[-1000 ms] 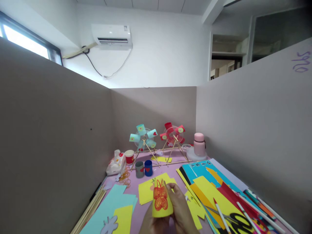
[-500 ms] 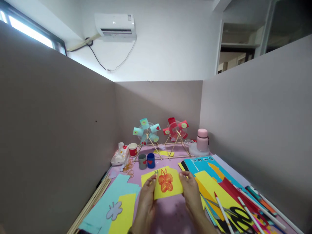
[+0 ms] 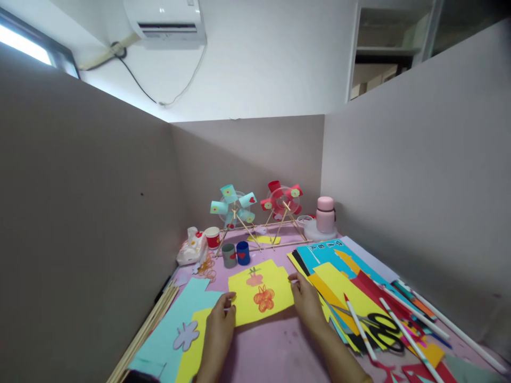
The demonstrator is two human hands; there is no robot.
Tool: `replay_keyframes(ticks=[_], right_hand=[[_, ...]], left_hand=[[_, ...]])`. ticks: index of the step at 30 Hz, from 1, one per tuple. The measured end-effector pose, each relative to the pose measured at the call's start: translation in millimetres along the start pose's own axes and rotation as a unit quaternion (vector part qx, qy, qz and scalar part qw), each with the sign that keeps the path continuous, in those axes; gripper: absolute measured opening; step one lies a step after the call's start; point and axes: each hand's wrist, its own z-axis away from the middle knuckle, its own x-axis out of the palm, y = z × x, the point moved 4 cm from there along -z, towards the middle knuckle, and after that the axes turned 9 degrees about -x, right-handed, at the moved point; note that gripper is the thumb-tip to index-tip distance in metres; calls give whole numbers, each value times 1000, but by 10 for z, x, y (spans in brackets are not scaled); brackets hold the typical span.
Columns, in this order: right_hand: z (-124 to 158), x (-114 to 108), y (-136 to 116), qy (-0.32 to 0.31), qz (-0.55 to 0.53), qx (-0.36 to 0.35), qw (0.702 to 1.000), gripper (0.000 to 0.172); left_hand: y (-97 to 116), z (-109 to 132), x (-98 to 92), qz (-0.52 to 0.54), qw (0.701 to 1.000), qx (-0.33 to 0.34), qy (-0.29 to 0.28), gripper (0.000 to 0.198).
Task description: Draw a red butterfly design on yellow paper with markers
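Note:
A yellow sheet of paper [image 3: 275, 290] is held near the middle of the pink tabletop. It bears an orange scribbled butterfly [image 3: 264, 299] and, above that, a paler reddish drawing [image 3: 254, 277] with dark strokes on top. My left hand [image 3: 220, 322] pinches the sheet's left edge between thumb and fingers. At the right edge, my right hand [image 3: 306, 303] is closed on the paper in the same way. Just left of my left hand, a lilac butterfly cutout [image 3: 186, 336] lies over light blue paper [image 3: 159, 335] and another yellow sheet.
Black-handled scissors [image 3: 385, 327], markers [image 3: 359, 327] and coloured paper [image 3: 331, 276] lie on the right. Two paper-cup wheels [image 3: 235, 207] on stick frames stand at the back, behind a grey cup [image 3: 229, 256] and blue cup [image 3: 242, 254]. A pink bottle [image 3: 326, 215] stands back right; sticks [image 3: 146, 332] lie left.
The yellow sheet, earlier showing mainly the butterfly part raised between my hands, is now spread wider and flatter, with both drawings visible. My left hand has moved left. The view has shifted.

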Motion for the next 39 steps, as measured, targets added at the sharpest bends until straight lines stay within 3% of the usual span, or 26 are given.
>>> replay_keyframes(ticks=[3,10,16,19,22,29,39], right_hand=[[-16,10,43,-24,30,6,999,24],[1,66,115,-94,103,7,990,13],[42,93,103,-151,161,1,975,14],[50,87,70,-167,184,-3,969,28],[54,83,39,-176,198,-8,964,39],[63,120,22,-193,222,-7,956,43],[71,147,37,-201,232,-8,952,40]], left_hand=[[-16,5,54,-40,999,15,-5,19],[27,26,32,-128,989,72,13,25],[400,-338,126,-268,955,129,-15,33],[481,-562,221,-335,932,127,-46,33],[433,-704,272,-388,911,118,-68,32],[260,-846,278,-443,888,96,-74,32],[224,-851,217,-386,914,104,-64,33]])
